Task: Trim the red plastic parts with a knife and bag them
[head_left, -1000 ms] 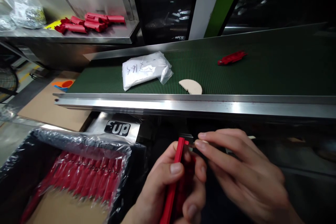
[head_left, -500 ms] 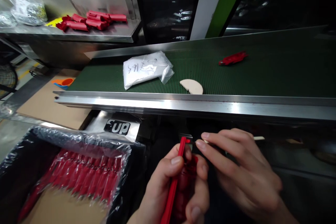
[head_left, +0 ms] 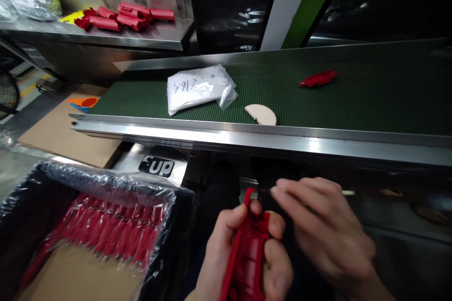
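1. OK, on head cam I've got the L hand [head_left: 221, 244] below the belt [head_left: 286, 87], i.e. on the wearer's side of its near rail [head_left: 219, 131]. Fingers & thumb are wrapped round a red part [head_left: 249, 258], gripping it.
2. Red part's held tilted, hollow side showing, small hooked tip uppermost, pointing twd the belt.
3. R hand [head_left: 321, 230], also below the belt, is blurred. Fingertips are bunched near the hooked tip, apart from it; can't tell if they're pinching anything.
4. On the belt I see a white packet [head_left: 199, 88] w/ handwriting, a cream half-disc [head_left: 263, 114] by the near rail, & farther R another red piece [head_left: 318, 78].
5. Below the belt's L half: plastic-lined box [head_left: 38, 186], w/ a row of red parts [head_left: 116, 230] inside. Silver bag [head_left: 158, 164] w/ black lettering sits btwn box & belt.
6. Off the belt's L end: orange scoop [head_left: 88, 102] on cardboard [head_left: 45, 131].
7. Beyond the belt, upper L: metal shelf [head_left: 158, 37] w/ piled red pieces [head_left: 130, 19] & a clear bag [head_left: 38, 2].
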`<state>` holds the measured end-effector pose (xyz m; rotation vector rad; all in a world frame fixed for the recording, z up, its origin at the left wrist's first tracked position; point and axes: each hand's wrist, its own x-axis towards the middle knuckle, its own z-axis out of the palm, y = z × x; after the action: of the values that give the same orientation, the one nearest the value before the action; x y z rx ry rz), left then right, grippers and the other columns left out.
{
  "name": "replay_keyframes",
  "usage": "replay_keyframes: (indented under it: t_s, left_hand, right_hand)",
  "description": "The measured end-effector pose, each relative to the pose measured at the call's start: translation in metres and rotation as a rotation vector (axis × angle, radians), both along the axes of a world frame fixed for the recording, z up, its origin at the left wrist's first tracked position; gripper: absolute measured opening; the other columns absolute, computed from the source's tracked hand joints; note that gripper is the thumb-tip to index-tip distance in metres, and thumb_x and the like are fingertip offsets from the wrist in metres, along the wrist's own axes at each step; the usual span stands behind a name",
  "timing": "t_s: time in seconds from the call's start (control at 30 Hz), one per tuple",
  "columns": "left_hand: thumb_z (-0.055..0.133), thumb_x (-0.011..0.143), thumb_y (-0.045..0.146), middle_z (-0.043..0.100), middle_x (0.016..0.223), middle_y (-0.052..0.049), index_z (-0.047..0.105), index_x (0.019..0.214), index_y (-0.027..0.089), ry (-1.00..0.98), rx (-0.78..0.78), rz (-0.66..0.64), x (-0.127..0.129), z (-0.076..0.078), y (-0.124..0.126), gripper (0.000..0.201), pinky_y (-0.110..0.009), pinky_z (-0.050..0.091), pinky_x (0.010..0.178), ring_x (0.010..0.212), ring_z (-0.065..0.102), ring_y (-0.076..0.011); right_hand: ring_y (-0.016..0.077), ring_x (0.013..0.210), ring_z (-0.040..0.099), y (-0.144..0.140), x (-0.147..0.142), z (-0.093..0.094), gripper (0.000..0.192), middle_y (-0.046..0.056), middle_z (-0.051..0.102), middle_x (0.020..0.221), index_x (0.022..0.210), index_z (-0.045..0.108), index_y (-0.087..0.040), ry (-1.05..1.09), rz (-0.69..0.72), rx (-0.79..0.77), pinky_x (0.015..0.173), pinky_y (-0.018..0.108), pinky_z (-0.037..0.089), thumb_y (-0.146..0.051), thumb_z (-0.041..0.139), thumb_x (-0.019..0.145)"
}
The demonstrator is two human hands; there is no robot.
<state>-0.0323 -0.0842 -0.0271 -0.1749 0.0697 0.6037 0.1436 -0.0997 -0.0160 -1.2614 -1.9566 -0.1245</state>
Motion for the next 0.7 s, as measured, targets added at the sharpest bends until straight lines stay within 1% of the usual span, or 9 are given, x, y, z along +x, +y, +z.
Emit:
replay_keyframes:
  t_s: [0.07, 0.13, 0.33, 0.43, 0.5, 0.57, 0.6, 0.63, 0.7]
  left_hand:
    - [0.047, 0.095, 0.037, 0.060, 0.088, -0.005, 0.063, 0.095, 0.011, 0.133, -0.141, 0.024, -0.003, -0.005, -0.003, 0.030, -0.016, 0.051, 0.043, 0.056, 0.061, -0.0099]
    - [0.049, 0.094, 0.036, 0.060, 0.087, -0.004, 0.062, 0.094, 0.012, 0.195, -0.166, 0.015, -0.006, -0.011, -0.003, 0.028, -0.016, 0.050, 0.038, 0.053, 0.060, -0.0103]
    - [0.038, 0.098, 0.042, 0.062, 0.092, -0.006, 0.062, 0.101, 0.014, 0.110, 0.028, -0.015, -0.003, -0.012, 0.018, 0.037, -0.016, 0.050, 0.040, 0.053, 0.063, -0.0108]
    - [0.032, 0.098, 0.048, 0.061, 0.086, -0.006, 0.061, 0.101, 0.013, 0.142, 0.129, -0.100, 0.006, -0.005, 0.035, 0.046, -0.015, 0.048, 0.039, 0.053, 0.061, -0.0110]
    - [0.032, 0.097, 0.050, 0.061, 0.085, -0.005, 0.058, 0.100, 0.016, 0.230, 0.245, -0.139, 0.014, 0.005, 0.053, 0.043, -0.016, 0.047, 0.038, 0.050, 0.059, -0.0105]
    - [0.040, 0.095, 0.046, 0.062, 0.092, -0.003, 0.054, 0.099, 0.020, 0.487, 0.492, -0.130, 0.026, 0.021, 0.084, 0.030, -0.018, 0.046, 0.039, 0.052, 0.058, -0.0109]
    - [0.045, 0.093, 0.043, 0.062, 0.094, -0.003, 0.053, 0.099, 0.022, 0.701, 0.708, -0.097, 0.034, 0.031, 0.105, 0.024, -0.020, 0.047, 0.042, 0.056, 0.059, -0.0120]
    - [0.049, 0.092, 0.040, 0.062, 0.097, -0.004, 0.053, 0.101, 0.021, 0.965, 0.987, -0.062, 0.043, 0.040, 0.128, 0.021, -0.022, 0.049, 0.048, 0.062, 0.060, -0.0135]
    - [0.048, 0.094, 0.039, 0.062, 0.093, -0.003, 0.053, 0.113, 0.021, 1.548, 1.782, 0.134, 0.066, 0.055, 0.180, 0.026, -0.028, 0.052, 0.067, 0.078, 0.061, -0.0167]
  right_hand:
    - [0.0255, 0.100, 0.065, 0.005, 0.004, 0.008, 0.065, 0.006, 0.067, 0.115, 0.135, 0.057, -0.030, 0.081, -0.207, 0.103, 0.081, 0.042, 0.053, 0.005, 0.062, 0.080]
    - [0.0232, 0.098, 0.066, 0.010, 0.010, 0.012, 0.073, 0.003, 0.068, 0.112, 0.131, 0.060, -0.035, 0.094, -0.369, 0.179, 0.083, 0.039, 0.053, 0.010, 0.068, 0.074]
    - [0.0201, 0.095, 0.067, 0.012, 0.020, -0.007, 0.051, 0.005, 0.068, 0.109, 0.122, 0.066, -0.024, 0.177, -0.228, 0.016, 0.083, 0.035, 0.055, 0.004, 0.064, 0.080]
    - [0.0174, 0.100, 0.065, 0.008, 0.022, -0.023, 0.038, 0.007, 0.066, 0.110, 0.118, 0.065, -0.020, 0.268, -0.222, -0.105, 0.087, 0.030, 0.055, 0.000, 0.058, 0.086]
    - [0.0168, 0.102, 0.064, 0.005, 0.024, -0.040, 0.034, 0.008, 0.065, 0.113, 0.119, 0.063, -0.019, 0.292, -0.216, -0.158, 0.086, 0.028, 0.055, -0.005, 0.054, 0.090]
    - [0.0173, 0.100, 0.065, 0.003, 0.027, -0.067, 0.030, 0.008, 0.066, 0.111, 0.118, 0.062, -0.020, 0.255, -0.222, -0.173, 0.083, 0.028, 0.056, -0.010, 0.050, 0.092]
    - [0.0178, 0.097, 0.066, 0.003, 0.028, -0.083, 0.030, 0.007, 0.067, 0.110, 0.118, 0.063, -0.020, 0.201, -0.215, -0.194, 0.081, 0.029, 0.057, -0.013, 0.049, 0.093]
    - [0.0177, 0.091, 0.067, 0.002, 0.029, -0.101, 0.032, 0.006, 0.069, 0.104, 0.117, 0.064, -0.021, 0.129, -0.232, -0.170, 0.078, 0.029, 0.057, -0.012, 0.045, 0.092]
    - [0.0170, 0.080, 0.068, 0.003, 0.028, -0.136, 0.040, 0.003, 0.072, 0.099, 0.117, 0.065, -0.023, -0.065, -0.240, -0.170, 0.070, 0.030, 0.056, -0.009, 0.040, 0.089]
